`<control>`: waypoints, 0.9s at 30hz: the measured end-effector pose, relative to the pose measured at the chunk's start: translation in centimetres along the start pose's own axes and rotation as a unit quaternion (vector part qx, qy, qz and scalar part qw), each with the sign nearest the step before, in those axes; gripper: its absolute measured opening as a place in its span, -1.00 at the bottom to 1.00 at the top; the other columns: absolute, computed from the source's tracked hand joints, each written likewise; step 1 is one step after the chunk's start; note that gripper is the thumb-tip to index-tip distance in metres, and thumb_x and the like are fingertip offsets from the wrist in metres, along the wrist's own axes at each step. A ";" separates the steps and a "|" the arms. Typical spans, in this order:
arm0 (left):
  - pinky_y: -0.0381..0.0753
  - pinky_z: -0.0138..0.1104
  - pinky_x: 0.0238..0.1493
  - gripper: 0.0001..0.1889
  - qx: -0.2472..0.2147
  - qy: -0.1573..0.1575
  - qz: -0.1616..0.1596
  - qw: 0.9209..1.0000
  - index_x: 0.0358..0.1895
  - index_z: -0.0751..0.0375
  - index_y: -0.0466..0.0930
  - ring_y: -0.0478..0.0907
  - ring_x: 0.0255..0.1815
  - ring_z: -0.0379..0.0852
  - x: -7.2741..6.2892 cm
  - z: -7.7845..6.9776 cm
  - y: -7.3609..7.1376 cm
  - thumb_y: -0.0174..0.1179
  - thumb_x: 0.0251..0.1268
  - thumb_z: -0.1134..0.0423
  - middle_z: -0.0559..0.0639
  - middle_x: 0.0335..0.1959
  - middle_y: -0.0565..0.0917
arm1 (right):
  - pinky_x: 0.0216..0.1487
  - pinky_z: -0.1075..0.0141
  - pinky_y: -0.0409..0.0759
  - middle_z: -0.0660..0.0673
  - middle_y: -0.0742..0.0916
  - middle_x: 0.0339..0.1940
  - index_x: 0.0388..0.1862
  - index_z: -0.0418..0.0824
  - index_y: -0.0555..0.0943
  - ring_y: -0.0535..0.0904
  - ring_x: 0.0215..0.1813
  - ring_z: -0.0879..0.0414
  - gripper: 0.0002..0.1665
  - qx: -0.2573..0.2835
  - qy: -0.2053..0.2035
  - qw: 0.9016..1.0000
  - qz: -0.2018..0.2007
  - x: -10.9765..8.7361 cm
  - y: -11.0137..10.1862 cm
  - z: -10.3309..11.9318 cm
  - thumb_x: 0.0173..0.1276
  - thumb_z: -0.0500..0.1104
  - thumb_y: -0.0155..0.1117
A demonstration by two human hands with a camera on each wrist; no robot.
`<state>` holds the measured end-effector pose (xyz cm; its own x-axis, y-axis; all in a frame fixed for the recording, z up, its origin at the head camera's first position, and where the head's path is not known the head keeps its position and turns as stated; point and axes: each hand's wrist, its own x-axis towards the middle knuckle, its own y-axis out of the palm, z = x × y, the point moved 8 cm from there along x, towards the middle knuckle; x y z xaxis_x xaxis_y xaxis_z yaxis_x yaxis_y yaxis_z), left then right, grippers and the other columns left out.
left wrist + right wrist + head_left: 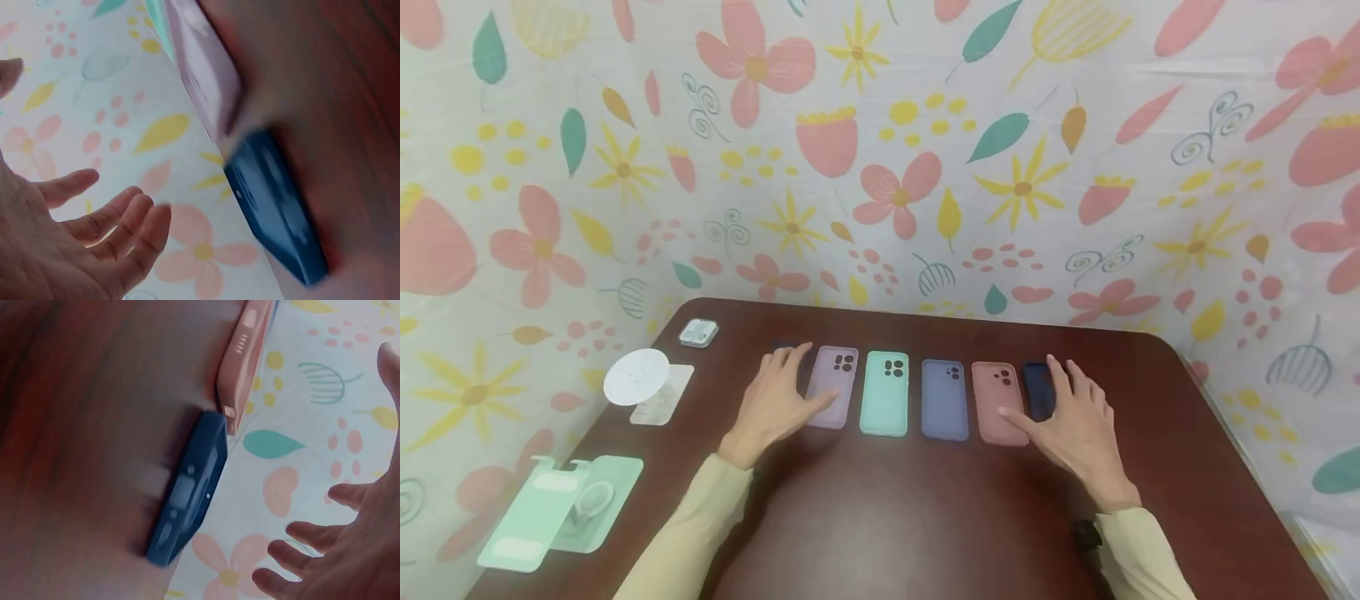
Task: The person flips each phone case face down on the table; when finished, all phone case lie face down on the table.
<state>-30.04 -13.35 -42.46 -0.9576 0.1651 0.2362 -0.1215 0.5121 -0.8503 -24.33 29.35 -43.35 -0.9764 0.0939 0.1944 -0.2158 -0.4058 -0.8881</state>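
A row of phone cases lies on the table. My left hand [773,410] hovers over the row's left end with fingers spread, holding nothing. Beneath it is a dark blue phone case [275,206], mostly hidden in the head view, beside a lavender case [829,400]. Toward the middle lie a mint case [884,404] and a grey-blue case [945,408]. My right hand [1081,429] is held over the right end, fingers apart and nothing in them. Nearest to it are a pink case [996,400] and a navy case [190,494], partly covered in the head view.
On the left of the brown table [880,517] stand a mint folding stand [527,525] and a white stand with a round top [636,377]. A small white square case [698,332] sits behind them. A flower-printed cloth [895,108] hangs along the back and sides.
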 end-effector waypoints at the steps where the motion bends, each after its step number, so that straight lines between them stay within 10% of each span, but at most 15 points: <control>1: 0.70 0.20 0.24 -0.03 -0.014 -0.008 0.005 1.000 0.64 0.04 0.37 0.52 0.42 0.25 0.0 -0.4 0.1 0.44 0.23 -0.32 0.23 0.47 0.55 | 0.45 -0.58 0.19 -0.56 0.25 0.69 0.82 -0.21 0.05 0.17 0.58 -0.65 0.45 0.003 0.002 1.000 -0.002 -0.2 -0.3 -0.2 0.27 0.52 0.47; 11: 0.73 0.00 -0.01 -0.11 -0.077 0.009 0.042 0.996 0.54 0.04 0.48 0.71 0.03 0.06 0.4 -6.3 3.1 0.50 0.19 -0.26 0.12 0.20 0.75 | 0.22 -0.44 0.54 -0.62 0.44 0.40 0.75 -0.45 0.08 0.36 0.40 -0.55 0.39 0.035 0.030 0.998 0.045 -1.5 -1.5 -3.2 0.35 0.36 0.55; 27: 0.57 -0.40 -0.33 -0.15 -0.138 0.089 0.174 0.971 0.47 0.27 0.56 0.55 -0.49 -0.25 -0.5 -18.9 12.9 0.58 0.19 -0.12 -0.17 -0.60 0.60 | 0.07 -0.14 0.71 -0.43 0.72 0.12 0.62 -0.49 0.30 0.70 0.07 -0.20 0.18 0.042 0.044 0.992 0.113 -3.5 -1.5 -8.5 0.35 0.19 0.61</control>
<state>-26.24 9.09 -44.66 -0.8648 0.4989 0.0562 0.2989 0.6015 -0.7409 -20.60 37.39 -46.26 -0.9965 0.0694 -0.0458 0.0050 -0.5001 -0.8659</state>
